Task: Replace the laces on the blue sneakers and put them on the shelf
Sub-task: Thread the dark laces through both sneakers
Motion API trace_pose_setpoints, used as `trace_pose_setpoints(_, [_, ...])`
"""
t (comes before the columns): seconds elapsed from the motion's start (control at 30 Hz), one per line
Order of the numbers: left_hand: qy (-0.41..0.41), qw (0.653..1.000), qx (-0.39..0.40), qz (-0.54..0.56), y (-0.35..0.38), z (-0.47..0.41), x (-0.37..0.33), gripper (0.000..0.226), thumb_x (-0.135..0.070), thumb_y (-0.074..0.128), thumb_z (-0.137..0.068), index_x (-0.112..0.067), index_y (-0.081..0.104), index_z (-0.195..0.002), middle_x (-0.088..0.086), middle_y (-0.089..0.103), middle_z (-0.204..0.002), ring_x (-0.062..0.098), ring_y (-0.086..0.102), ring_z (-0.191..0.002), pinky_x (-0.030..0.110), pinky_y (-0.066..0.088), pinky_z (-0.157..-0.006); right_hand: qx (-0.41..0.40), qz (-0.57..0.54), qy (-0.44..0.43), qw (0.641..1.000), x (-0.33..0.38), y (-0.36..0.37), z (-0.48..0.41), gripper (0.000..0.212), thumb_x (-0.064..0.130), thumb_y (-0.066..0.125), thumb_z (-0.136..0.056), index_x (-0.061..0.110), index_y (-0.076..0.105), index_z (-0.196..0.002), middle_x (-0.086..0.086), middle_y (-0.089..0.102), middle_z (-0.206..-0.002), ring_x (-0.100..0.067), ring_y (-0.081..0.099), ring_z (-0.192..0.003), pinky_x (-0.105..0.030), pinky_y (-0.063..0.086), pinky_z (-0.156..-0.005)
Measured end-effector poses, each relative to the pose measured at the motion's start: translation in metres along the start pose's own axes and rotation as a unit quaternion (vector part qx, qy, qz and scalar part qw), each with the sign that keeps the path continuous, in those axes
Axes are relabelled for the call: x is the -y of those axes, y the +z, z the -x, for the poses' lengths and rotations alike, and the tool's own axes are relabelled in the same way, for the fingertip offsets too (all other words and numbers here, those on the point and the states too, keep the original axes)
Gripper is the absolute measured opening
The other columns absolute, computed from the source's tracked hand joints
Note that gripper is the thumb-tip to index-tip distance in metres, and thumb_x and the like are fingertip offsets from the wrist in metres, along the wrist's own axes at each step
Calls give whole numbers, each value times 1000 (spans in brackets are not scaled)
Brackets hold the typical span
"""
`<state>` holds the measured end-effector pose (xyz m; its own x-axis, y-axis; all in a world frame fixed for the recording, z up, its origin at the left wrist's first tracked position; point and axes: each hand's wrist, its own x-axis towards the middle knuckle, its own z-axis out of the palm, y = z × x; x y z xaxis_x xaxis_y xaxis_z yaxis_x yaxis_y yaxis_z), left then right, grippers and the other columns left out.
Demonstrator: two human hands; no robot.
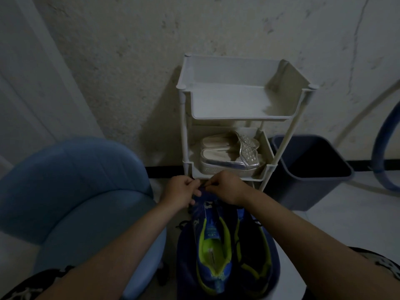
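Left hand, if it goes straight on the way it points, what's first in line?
Likely the right hand: the left hand points up-right and their fingertips nearly meet, both pinching a dark lace at the toe of the blue sneaker. Beyond, the shelf tray rim; depth unclear.

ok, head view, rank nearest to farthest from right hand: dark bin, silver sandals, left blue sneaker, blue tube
1. left blue sneaker, pinched at its far end by the right hand.
2. silver sandals, just ahead on the shelf.
3. dark bin, right of the shelf.
4. blue tube, far right.
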<state>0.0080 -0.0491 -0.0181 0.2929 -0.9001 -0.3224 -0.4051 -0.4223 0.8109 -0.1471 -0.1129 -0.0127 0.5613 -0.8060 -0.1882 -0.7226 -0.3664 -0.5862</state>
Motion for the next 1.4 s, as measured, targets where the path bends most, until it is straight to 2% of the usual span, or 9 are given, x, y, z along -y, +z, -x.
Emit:
trace_pose_setpoints(0.1, [1,994,7,-107,13,3,15,19,-28,61,-93,-21,68,-77,-6,69,-80,12,62,-71,28,51,-67,-3,35,19,999,-8,3,-1,22,22,60,-94,13,77,-106,-7,74,-105,-17,66,-94,-27,51,-82])
trace_pose_setpoints(0.3, [15,986,13,-167,28,17,17,32,-39,79,-68,-12,73,-84,6,72,-82,17,67,-76,35,54,-69,-17,82,13,996,-13,12,-2,20,17,65,-87,16,77,-102,-4,74,-106,-17,66,-100,-20,46,-80])
trace_pose_setpoints(0.43, [45,981,16,-190,28,15,20,8,-27,71,-78,-19,72,-78,6,73,-84,18,67,-78,33,53,-70,-25,89,25,995,-13,20,-3,17,17,65,-84,17,79,-94,-4,75,-96,-17,68,-91,-27,55,-79])
trace_pose_setpoints(0.57, [49,989,23,-137,29,12,29,15,-16,63,-89,-11,77,-87,6,70,-81,17,65,-77,32,52,-72,-35,94,39,994,-11,27,-2,15,21,68,-82,19,80,-92,-2,75,-93,-17,69,-88,-28,56,-75])
trace_pose_setpoints(0.7, [35,993,19,-107,28,10,33,20,-11,59,-89,-8,79,-90,10,75,-86,15,64,-72,24,45,-61,-51,120,60,990,-8,34,1,16,26,68,-81,18,77,-92,-3,74,-91,-19,69,-85,-27,53,-68])
trace_pose_setpoints(0.83, [26,996,13,-88,27,9,36,21,-9,58,-88,-9,79,-88,5,69,-73,6,53,-53,22,39,-54,-39,152,78,985,-1,38,2,21,26,67,-82,10,72,-93,-7,71,-95,-23,68,-91,-29,52,-69])
trace_pose_setpoints(1.07, [18,997,24,-64,28,4,38,23,-7,58,-90,-8,76,-104,5,69,-79,7,53,-54,19,38,-49,-23,138,102,985,-1,35,1,17,26,67,-85,10,61,-84,-10,70,-97,-25,67,-91,-31,52,-68])
trace_pose_setpoints(1.23, [-2,999,20,-44,28,1,41,27,-12,60,-90,-12,72,-115,10,74,-102,26,69,-93,20,41,-66,-57,89,119,987,-7,47,1,17,27,68,-84,11,75,-89,-7,74,-90,-21,69,-83,-33,58,-71])
trace_pose_setpoints(1.4, [4,999,16,-46,29,1,43,28,-10,61,-89,-11,72,-115,10,74,-104,26,69,-95,20,44,-68,-43,85,113,989,-11,49,0,18,28,68,-86,13,75,-94,-5,73,-95,-20,69,-86,-31,58,-75])
